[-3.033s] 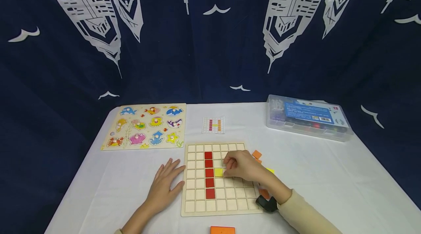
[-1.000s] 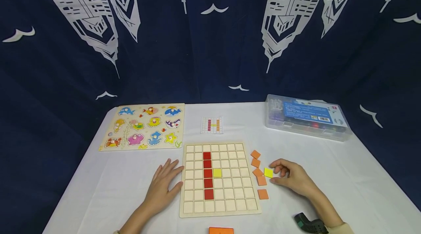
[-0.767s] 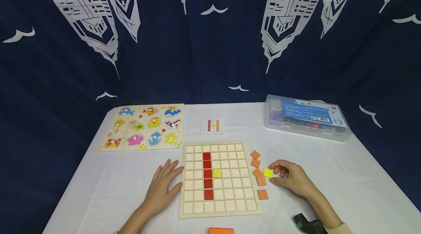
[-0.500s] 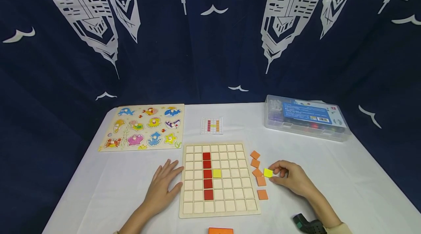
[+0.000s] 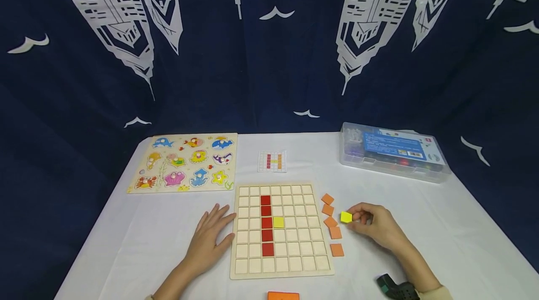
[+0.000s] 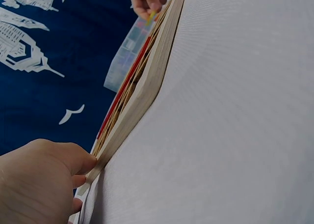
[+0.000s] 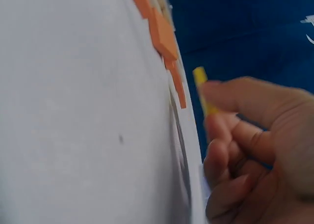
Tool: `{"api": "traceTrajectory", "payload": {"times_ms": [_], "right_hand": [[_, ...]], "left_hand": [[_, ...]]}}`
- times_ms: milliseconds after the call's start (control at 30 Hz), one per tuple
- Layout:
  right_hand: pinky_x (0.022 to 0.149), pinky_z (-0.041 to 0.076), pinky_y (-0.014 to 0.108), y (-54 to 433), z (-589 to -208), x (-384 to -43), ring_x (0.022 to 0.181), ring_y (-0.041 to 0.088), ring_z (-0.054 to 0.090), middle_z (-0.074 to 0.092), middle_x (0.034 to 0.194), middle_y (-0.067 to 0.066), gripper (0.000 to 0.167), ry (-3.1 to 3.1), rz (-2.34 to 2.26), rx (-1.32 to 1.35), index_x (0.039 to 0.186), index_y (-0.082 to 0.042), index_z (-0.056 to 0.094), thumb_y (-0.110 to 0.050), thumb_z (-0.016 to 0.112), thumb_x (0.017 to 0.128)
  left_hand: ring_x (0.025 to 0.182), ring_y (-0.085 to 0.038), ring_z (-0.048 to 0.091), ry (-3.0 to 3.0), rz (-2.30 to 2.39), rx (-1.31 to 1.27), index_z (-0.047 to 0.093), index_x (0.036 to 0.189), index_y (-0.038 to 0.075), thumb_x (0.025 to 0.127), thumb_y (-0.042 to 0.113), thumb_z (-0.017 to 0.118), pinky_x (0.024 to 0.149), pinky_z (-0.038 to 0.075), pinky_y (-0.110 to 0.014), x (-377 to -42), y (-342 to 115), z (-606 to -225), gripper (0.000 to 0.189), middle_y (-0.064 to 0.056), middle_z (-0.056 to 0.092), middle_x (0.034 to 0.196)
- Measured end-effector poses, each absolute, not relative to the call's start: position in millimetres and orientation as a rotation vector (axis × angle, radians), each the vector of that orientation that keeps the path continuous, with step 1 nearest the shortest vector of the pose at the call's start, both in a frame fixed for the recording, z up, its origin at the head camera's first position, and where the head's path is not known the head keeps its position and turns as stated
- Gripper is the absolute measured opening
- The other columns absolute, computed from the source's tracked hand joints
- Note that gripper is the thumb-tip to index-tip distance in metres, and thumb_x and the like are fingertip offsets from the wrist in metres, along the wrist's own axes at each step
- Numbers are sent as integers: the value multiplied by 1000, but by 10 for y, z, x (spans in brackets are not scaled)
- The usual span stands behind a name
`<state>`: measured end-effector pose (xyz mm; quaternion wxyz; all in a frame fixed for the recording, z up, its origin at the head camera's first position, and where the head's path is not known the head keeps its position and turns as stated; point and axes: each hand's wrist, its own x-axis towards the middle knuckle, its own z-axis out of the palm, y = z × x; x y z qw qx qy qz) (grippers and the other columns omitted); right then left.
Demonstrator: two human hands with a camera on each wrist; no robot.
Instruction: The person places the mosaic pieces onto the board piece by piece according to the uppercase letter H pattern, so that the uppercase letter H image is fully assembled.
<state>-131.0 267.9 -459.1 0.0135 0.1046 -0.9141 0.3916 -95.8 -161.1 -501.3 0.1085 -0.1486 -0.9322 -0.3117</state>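
Note:
My right hand [image 5: 376,225] pinches a yellow square tile [image 5: 346,217] between thumb and fingers, to the right of the grid board; the right wrist view shows this tile [image 7: 200,81] edge-on. The wooden grid board [image 5: 301,260] holds a column of several red tiles [image 5: 267,223] and one yellow tile [image 5: 279,222] just right of that column. My left hand [image 5: 210,239] lies with fingers spread at the board's left edge. Thumb and fingertips meet that edge in the left wrist view. Several orange tiles [image 5: 335,232] form a loose line along the board's right side.
Behind the board lies a small pattern card [image 5: 272,161] with a coloured H shape. A sea-animal peg puzzle [image 5: 185,162] sits at the back left, a clear plastic box [image 5: 393,152] at the back right. An orange block [image 5: 283,296] shows at the near edge.
My right hand has gone from the board to the right-hand side, uncovering the orange tiles. It has taken the yellow tile and shifted it slightly away from them. My left hand stays put.

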Motion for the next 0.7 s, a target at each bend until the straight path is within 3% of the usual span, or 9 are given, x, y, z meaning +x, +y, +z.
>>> {"api": "traceTrajectory", "payload": {"times_ms": [333, 700], "right_hand": [[57, 43, 20, 2201, -4282, -1474, 66, 5, 48, 59, 77, -5, 20, -2931, 1240, 574, 96, -8, 69, -8, 78, 78], [57, 40, 18, 1643, -4365, -1569, 60, 3, 45, 57, 73, -7, 19, -2976, 1211, 789, 90, -11, 68, -8, 80, 76]], "left_hand": [[145, -37, 32, -2750, -931, -433, 62, 131, 14, 86, 21, 69, 119, 16, -57, -957, -1601, -5000, 46, -11, 49, 148], [145, -37, 32, -2748, -932, -434, 62, 131, 13, 86, 21, 69, 119, 17, -56, -953, -1615, -5004, 46, -11, 50, 148]]}}
